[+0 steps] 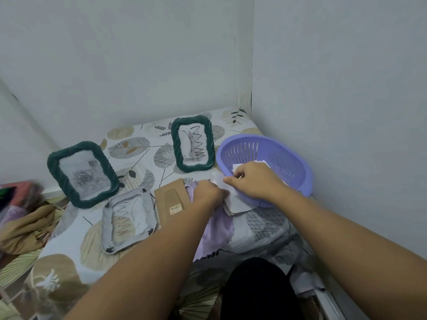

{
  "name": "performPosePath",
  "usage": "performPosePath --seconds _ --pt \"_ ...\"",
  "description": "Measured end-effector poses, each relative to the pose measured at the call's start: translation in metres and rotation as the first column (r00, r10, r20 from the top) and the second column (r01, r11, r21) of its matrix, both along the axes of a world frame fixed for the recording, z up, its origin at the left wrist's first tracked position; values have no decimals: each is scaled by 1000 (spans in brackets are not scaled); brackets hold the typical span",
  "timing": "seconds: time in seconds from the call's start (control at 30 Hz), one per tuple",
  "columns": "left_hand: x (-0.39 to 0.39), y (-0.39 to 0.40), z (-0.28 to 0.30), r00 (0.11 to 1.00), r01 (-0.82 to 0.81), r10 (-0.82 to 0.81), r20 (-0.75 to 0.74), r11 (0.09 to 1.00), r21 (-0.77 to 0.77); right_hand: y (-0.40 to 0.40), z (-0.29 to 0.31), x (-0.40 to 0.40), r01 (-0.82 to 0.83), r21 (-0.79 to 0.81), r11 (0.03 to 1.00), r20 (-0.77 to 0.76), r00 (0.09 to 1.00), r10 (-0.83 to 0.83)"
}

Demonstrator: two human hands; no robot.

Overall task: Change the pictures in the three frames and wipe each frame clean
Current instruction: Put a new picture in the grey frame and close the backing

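Two dark green rope-edged frames stand upright: one (83,173) at the left with a rose sketch, one (193,143) at the back with a zigzag drawing. A third frame (128,219) lies face down, and its brown backing board (169,205) lies beside it. My left hand (209,194) grips the lower edge of a white paper picture (238,202) over a lilac cloth (217,229). My right hand (255,181) pinches the same paper's upper edge at the rim of the purple basket (293,162).
More white papers (239,166) lie inside the basket. The leaf-patterned tablecloth (143,144) covers a table in a wall corner. A heap of brown and coloured fabric (25,218) sits off the left edge.
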State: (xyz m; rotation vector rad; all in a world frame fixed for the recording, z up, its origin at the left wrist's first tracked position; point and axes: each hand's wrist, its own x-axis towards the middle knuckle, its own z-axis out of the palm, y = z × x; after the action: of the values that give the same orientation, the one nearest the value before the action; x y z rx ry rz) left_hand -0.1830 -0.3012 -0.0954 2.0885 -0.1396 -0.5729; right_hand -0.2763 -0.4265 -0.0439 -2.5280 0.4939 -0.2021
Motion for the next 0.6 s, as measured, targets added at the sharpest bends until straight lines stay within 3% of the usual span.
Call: performPosePath --seconds 0.3,0.47,0.53,0.6 --pt "12 11 2 994 65 -64 -86 998 17 1 -7 -2 36 56 998 -29 999 -34" --pt "22 25 12 999 -8 11 31 996 -88 -11 -1 2 123 362 924 3 991 -133" --pt "27 27 17 989 -98 117 91 977 -190 -21 2 5 149 322 935 6 987 -160" --pt "28 23 27 990 -93 116 80 964 -248 -35 3 7 180 200 963 -34 984 -177"
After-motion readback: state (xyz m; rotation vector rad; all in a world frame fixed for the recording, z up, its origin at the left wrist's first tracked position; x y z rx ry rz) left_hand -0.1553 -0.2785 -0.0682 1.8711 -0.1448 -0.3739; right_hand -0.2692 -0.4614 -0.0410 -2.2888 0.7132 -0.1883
